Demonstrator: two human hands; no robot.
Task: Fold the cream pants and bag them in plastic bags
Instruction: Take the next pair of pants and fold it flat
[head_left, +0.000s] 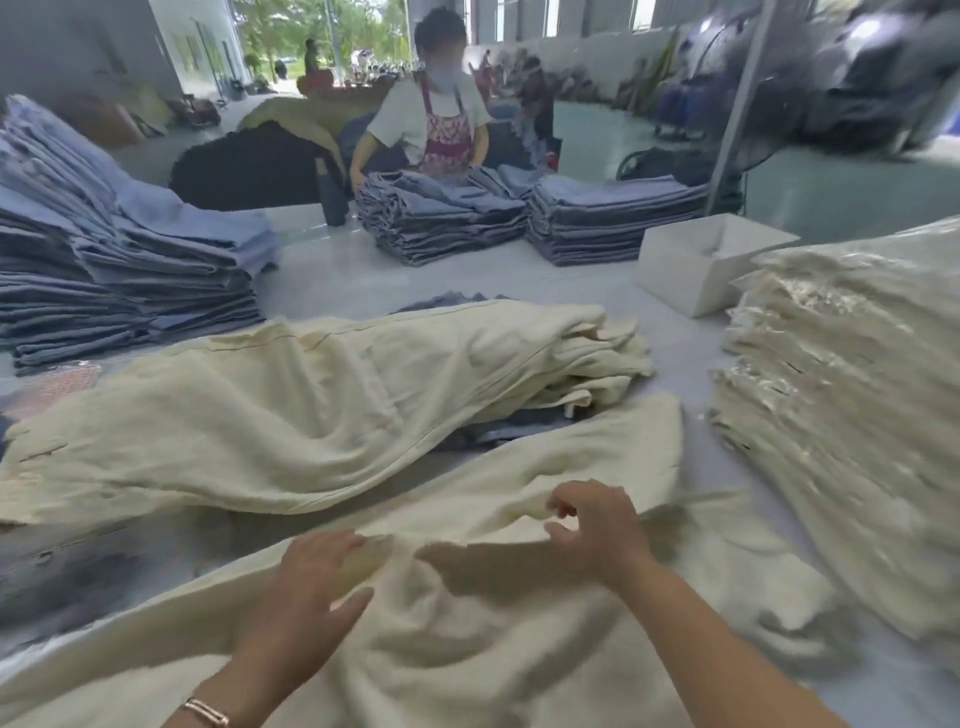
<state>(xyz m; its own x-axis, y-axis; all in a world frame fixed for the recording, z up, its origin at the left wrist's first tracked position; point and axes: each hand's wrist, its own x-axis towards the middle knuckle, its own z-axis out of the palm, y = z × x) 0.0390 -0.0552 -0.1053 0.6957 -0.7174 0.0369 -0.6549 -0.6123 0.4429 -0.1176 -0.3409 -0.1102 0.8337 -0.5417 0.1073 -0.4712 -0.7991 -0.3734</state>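
1. the cream pants lie spread and rumpled on the table, just in front of the pile of unfolded cream pants.
2. the left hand rests flat on the cream pants, fingers straight and spread, gripping nothing.
3. the right hand pinches a fold of the cream pants between curled fingers and thumb.
4. the stack of bagged cream pants sits right of the pile; a white box sits behind that stack.

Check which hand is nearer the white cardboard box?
Right. The right hand pinches the cream pants below the white cardboard box; the left hand lies farther leftward.
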